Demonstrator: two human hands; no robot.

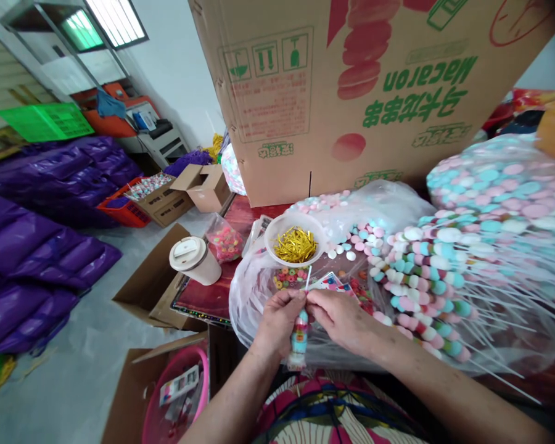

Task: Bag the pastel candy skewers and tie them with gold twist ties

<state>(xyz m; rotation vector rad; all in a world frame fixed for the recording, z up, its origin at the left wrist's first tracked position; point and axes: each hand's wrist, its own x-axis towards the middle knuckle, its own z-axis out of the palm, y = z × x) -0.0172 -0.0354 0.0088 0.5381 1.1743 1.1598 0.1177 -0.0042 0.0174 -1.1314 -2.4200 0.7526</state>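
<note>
A candy skewer (300, 339) in a clear wrapper hangs below my fingers, its white stick pointing up. My left hand (279, 317) pinches it where the wrapper gathers around the stick. My right hand (335, 314) closes on the same spot from the other side, fingertips meeting the left ones. Whether a tie sits between the fingers is hidden. Just beyond my hands stands a white bowl (321, 231) of gold twist ties (296, 245). Small ring candies (289, 277) and printed cards (332, 282) lie behind my fingers.
Many candy skewers (425, 271) are heaped at the right, sticks pointing toward me. A large cardboard box (277, 123) stands behind the table. A white lidded cup (198, 262) and a candy bag (225, 240) are on the left. A pink basket (203, 370) sits below the table edge.
</note>
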